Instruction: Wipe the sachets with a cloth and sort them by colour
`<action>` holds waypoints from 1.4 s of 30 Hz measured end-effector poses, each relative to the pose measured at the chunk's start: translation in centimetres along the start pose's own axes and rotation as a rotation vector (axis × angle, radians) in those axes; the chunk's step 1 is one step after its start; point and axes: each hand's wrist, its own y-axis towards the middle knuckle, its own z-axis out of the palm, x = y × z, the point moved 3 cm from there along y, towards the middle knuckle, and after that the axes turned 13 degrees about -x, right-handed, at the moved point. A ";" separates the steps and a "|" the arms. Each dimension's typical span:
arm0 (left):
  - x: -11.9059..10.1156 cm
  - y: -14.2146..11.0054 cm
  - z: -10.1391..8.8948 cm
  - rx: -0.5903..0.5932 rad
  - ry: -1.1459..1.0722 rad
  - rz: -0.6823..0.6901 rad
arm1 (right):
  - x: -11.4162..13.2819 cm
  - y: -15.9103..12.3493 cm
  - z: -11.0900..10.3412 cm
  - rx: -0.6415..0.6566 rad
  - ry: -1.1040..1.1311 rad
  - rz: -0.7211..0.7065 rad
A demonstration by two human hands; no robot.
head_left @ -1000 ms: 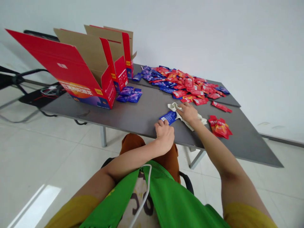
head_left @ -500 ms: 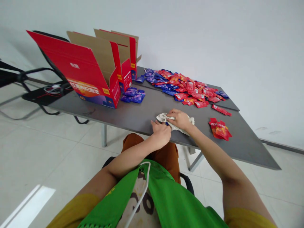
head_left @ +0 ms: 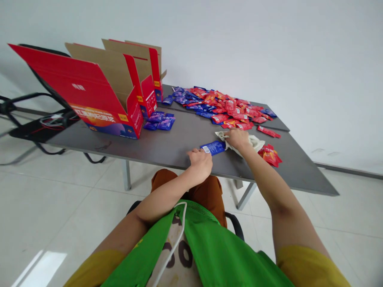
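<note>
A blue packet (head_left: 213,148) lies flat near the front edge of the grey table (head_left: 167,143). My left hand (head_left: 200,164) is closed, its fingertips pinning the packet's near left end. My right hand (head_left: 237,138) is closed on a crumpled white cloth (head_left: 255,142) and presses it on the table at the packet's right end. A small pile of red packets (head_left: 271,155) lies just right of the cloth.
A big heap of red and blue packets (head_left: 221,107) covers the far part of the table. A few blue packets (head_left: 158,120) lie beside open red cardboard boxes (head_left: 98,95) at the left. A black chair frame (head_left: 30,119) stands left of the table.
My right hand dragged the cloth leftward over the packet, then back to the right, uncovering it again. My left hand has kept hold of the packet's end.
</note>
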 end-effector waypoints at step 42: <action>-0.3 -0.1 0.4 0.020 0.012 -0.013 | 1.2 -4.2 -2.7 -0.143 0.203 -0.165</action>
